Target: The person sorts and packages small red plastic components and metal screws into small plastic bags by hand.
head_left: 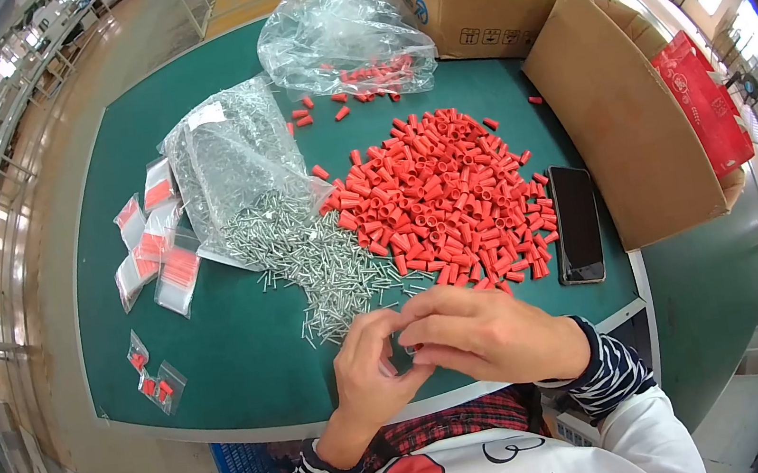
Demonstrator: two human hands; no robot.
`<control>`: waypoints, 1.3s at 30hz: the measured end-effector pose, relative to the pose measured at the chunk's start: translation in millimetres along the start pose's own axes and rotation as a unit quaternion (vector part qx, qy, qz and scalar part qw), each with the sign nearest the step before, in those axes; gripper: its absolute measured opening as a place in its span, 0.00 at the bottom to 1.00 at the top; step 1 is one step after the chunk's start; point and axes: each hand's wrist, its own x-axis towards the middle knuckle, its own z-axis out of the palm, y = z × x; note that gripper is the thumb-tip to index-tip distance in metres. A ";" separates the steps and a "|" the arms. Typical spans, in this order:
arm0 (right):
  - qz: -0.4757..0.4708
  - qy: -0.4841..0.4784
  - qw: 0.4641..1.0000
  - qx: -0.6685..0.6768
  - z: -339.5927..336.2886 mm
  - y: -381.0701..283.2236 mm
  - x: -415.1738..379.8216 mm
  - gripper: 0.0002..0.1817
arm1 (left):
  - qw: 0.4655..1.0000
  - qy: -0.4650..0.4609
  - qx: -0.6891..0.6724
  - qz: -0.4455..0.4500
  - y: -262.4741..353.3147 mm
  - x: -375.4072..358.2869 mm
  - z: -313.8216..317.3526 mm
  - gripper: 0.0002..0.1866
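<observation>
My left hand and my right hand meet close to the table's front edge, both with curled fingers. The left appears to pinch a small clear plastic bag, mostly hidden by its fingers. Something small with a hint of red shows at my right fingertips, too covered to name. Just beyond the hands lies a pile of silver screws, spilling from a large clear bag. Beside it spreads a big heap of red conical plastic caps.
Small bags with red contents lie at left; little bags with red caps sit nearer. A phone rests right of the heap. Cardboard boxes line the right and back, near another clear bag. The green table has a pale edge.
</observation>
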 end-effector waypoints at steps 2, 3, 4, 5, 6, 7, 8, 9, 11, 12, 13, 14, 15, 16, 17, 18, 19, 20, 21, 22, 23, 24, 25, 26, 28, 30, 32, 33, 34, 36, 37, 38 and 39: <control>-0.004 0.020 1.000 -0.003 -1.1 -0.9 0.1 0.14 | 1.000 0.002 0.008 0.005 0.8 0.6 -0.6 0.26; -0.006 0.037 0.999 -0.015 -3.5 0.6 -1.0 0.15 | 1.000 -0.001 0.010 -0.008 3.2 0.3 -2.1 0.26; -0.008 0.055 0.998 -0.026 -5.8 2.0 -2.8 0.15 | 1.000 -0.004 0.011 -0.020 4.6 -0.6 -3.2 0.26; 0.002 0.052 0.998 -0.026 -7.8 5.9 -6.5 0.16 | 1.000 -0.003 0.006 -0.027 4.7 -1.8 -3.6 0.27; 0.013 0.050 0.998 -0.028 -9.3 13.0 -11.5 0.17 | 0.999 -0.002 -0.001 -0.033 4.4 -2.8 -3.4 0.27; 0.024 0.048 0.998 -0.031 -9.0 19.3 -14.1 0.17 | 0.999 -0.002 -0.008 -0.038 3.9 -3.5 -2.6 0.27; 0.039 0.047 0.998 -0.026 -5.1 22.3 -16.6 0.17 | 0.999 0.009 -0.018 -0.045 3.1 -4.0 -1.4 0.26; 0.053 0.045 0.997 -0.020 2.1 23.5 -22.0 0.16 | 0.998 0.020 -0.028 -0.053 2.1 -5.1 0.0 0.26; 0.068 0.064 0.996 -0.001 20.6 26.4 -28.7 0.15 | 0.996 0.027 -0.041 -0.075 -0.1 -8.4 1.2 0.24; 0.081 0.064 0.994 0.021 28.0 28.2 -30.5 0.15 | 0.995 0.022 -0.044 -0.087 -1.2 -10.3 0.7 0.23; 0.095 0.064 0.993 0.042 33.9 29.8 -32.2 0.15 | 0.994 0.017 -0.047 -0.099 -2.4 -12.0 0.5 0.22; 0.107 0.065 0.990 0.063 38.6 30.5 -32.9 0.14 | 0.993 0.019 -0.068 -0.097 -4.6 -13.9 1.1 0.22; 0.113 0.084 0.988 0.069 42.7 30.0 -32.3 0.12 | 0.991 0.021 -0.089 -0.095 -7.2 -15.6 1.5 0.21; 0.109 0.094 0.986 0.085 45.0 29.5 -30.8 0.11 | 0.989 0.025 -0.109 -0.093 -8.6 -16.4 0.8 0.21; 0.104 0.104 0.984 0.100 46.8 29.1 -29.3 0.10 | 0.989 0.017 -0.112 -0.092 -8.6 -16.2 -1.3 0.20; 0.099 0.114 0.982 0.116 47.7 28.8 -28.2 0.09 | 0.989 0.009 -0.116 -0.090 -7.8 -15.6 -3.9 0.19; 0.093 0.119 0.982 0.117 48.0 28.7 -27.6 0.08 | 0.989 0.001 -0.120 -0.089 -6.5 -15.0 -5.8 0.18; 0.088 0.125 0.981 0.118 47.9 28.7 -27.2 0.07 | 0.987 0.003 -0.131 -0.096 -4.0 -13.5 -7.0 0.16; 0.083 0.130 0.981 0.119 47.6 28.9 -27.2 0.06 | 0.984 0.005 -0.143 -0.103 -0.5 -11.2 -8.2 0.15; 0.099 0.132 0.976 0.140 46.5 29.1 -27.8 0.05 | 0.982 0.006 -0.155 -0.110 2.7 -9.4 -9.2 0.13; 0.115 0.134 0.971 0.161 44.8 29.1 -28.8 0.05 | 0.982 0.008 -0.150 -0.111 4.8 -8.2 -10.9 0.12; 0.130 0.136 0.965 0.182 43.4 29.1 -29.6 0.05 | 0.983 0.009 -0.144 -0.112 6.3 -7.0 -13.5 0.10; 0.140 0.138 0.961 0.194 42.2 28.9 -29.9 0.05 | 0.984 0.011 -0.138 -0.113 8.1 -5.8 -16.0 0.09; 0.150 0.140 0.957 0.206 41.2 28.8 -29.9 0.05 | 0.982 0.009 -0.139 -0.124 11.3 -4.5 -18.4 0.07; 0.159 0.148 0.948 0.235 41.6 28.9 -29.0 0.05 | 0.979 0.005 -0.139 -0.146 16.2 -2.4 -22.5 0.05; 0.159 0.161 0.937 0.267 44.1 28.8 -27.9 0.06 | 0.981 0.008 -0.139 -0.135 16.5 -2.4 -23.1 0.05; 0.156 0.165 0.936 0.268 45.1 28.8 -26.4 0.06 | 0.982 0.007 -0.135 -0.131 15.5 -3.4 -24.1 0.05; 0.155 0.167 0.936 0.268 45.2 28.9 -26.0 0.05 | 0.983 0.005 -0.131 -0.133 14.1 -4.7 -25.5 0.05; 0.153 0.165 0.941 0.252 45.0 28.6 -25.7 0.05 | 0.983 0.002 -0.126 -0.134 13.2 -5.7 -26.2 0.05; 0.149 0.159 0.951 0.219 43.7 27.3 -25.0 0.05 | 0.985 0.005 -0.124 -0.119 13.8 -6.5 -26.4 0.05; 0.140 0.164 0.954 0.207 43.2 26.7 -24.3 0.05 | 0.986 0.007 -0.122 -0.112 14.5 -6.6 -26.7 0.05; 0.130 0.169 0.957 0.195 42.5 26.4 -23.3 0.04 | 0.986 0.003 -0.120 -0.115 15.4 -5.6 -27.3 0.05; 0.120 0.174 0.960 0.184 41.8 26.0 -22.1 0.04 | 0.986 -0.001 -0.117 -0.118 16.6 -3.7 -28.0 0.05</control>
